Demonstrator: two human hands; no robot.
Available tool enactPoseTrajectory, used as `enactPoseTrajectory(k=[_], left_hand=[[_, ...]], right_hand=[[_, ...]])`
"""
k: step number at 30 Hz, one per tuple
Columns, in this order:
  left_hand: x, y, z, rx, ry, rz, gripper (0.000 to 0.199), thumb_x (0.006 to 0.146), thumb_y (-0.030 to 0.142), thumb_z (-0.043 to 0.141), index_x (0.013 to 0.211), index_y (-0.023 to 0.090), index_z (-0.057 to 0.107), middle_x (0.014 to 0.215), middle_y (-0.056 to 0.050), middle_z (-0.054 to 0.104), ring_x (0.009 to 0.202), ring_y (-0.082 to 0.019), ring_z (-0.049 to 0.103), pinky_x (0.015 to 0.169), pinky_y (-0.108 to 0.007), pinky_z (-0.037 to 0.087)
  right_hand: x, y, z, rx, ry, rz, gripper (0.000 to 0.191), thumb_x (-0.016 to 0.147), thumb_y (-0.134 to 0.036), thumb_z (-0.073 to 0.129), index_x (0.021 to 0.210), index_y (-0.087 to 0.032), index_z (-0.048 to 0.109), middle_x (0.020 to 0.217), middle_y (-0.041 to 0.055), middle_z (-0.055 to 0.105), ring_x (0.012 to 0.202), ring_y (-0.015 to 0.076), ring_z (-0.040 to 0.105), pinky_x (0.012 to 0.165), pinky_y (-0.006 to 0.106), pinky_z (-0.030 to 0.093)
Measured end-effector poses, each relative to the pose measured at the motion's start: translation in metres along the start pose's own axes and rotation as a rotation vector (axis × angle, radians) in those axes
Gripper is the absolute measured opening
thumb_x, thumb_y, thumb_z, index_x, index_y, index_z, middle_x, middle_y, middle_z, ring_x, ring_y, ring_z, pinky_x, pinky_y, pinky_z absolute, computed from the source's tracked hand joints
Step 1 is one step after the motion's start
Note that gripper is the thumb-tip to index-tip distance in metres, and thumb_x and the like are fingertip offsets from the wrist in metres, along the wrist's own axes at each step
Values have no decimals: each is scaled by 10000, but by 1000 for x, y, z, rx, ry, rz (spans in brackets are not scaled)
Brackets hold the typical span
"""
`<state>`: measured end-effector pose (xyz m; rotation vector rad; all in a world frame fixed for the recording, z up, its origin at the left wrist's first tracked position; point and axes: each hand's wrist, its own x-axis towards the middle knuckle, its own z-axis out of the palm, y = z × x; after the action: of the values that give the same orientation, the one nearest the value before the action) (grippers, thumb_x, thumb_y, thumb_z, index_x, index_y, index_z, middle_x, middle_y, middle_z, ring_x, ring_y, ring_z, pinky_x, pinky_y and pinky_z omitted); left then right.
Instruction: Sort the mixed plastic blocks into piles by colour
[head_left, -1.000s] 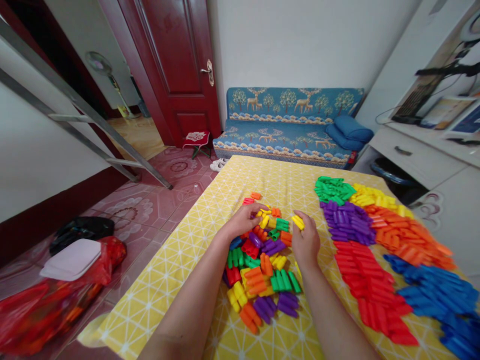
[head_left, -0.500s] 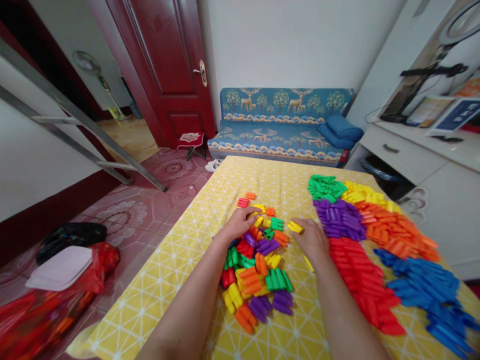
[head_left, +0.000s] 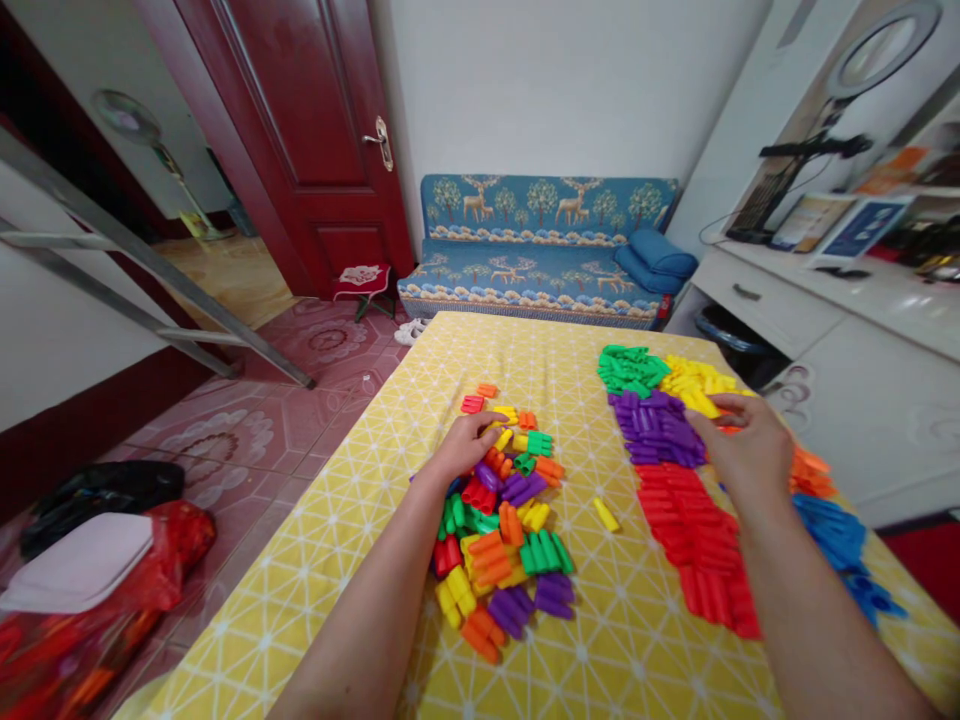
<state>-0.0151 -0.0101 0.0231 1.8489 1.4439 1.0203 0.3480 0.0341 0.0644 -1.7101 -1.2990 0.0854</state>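
Note:
My left hand [head_left: 466,446] rests at the far left of a mixed heap of ribbed plastic tube pieces, its thumb and fingers closed around a small yellow piece [head_left: 505,439]. Red, orange, green and purple pieces lie loosely around and below it, among them a green one [head_left: 546,552]. Over the sorted piles on the right is my right hand [head_left: 742,445], pinching a yellow plastic piece [head_left: 700,403] at the edge of the yellow pile [head_left: 694,374]. The right forearm covers part of the orange pile [head_left: 810,468] and the blue pile [head_left: 836,535].
Green [head_left: 632,370], purple [head_left: 652,428] and red [head_left: 697,550] piles adjoin the yellow one. A single yellow piece [head_left: 606,515] lies between heap and piles on the patterned yellow tablecloth [head_left: 337,560]. Beyond the table stands a blue sofa [head_left: 525,265].
My right hand has carried the yellow piece from beside the mixed heap rightward to the yellow pile. My left hand stays at the heap. The view has turned slightly right.

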Motion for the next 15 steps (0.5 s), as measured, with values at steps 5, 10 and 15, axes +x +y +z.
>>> enactPoseTrajectory(k=[5,10,15], left_hand=[[1,0,1,2,-6,-15,360,854,273,512,1141,134,680,1040,-96,727,899,-220,666,804,-312,499],[1,-2,2,-15,1,-21,352,852,283,523,1130,138,682,1041,-88,728,892,-212,664,797,-302,499],[0,-1,1,-21,-2,-6,341,851,285,526,1123,158,688,1062,-78,723,933,-218,660,836,-306,492]], right_hand=[[45,66,-27,-490,-42,215,396,650,-351,770,1006,-197,694,815,160,678,716,257,580,600,369,356],[40,76,-28,-520,-65,237,421,653,-379,771,1029,-209,688,844,165,681,713,252,587,584,356,343],[11,54,-22,-265,-145,41,366,648,-340,780,967,-210,657,764,66,667,658,194,595,621,312,399]])
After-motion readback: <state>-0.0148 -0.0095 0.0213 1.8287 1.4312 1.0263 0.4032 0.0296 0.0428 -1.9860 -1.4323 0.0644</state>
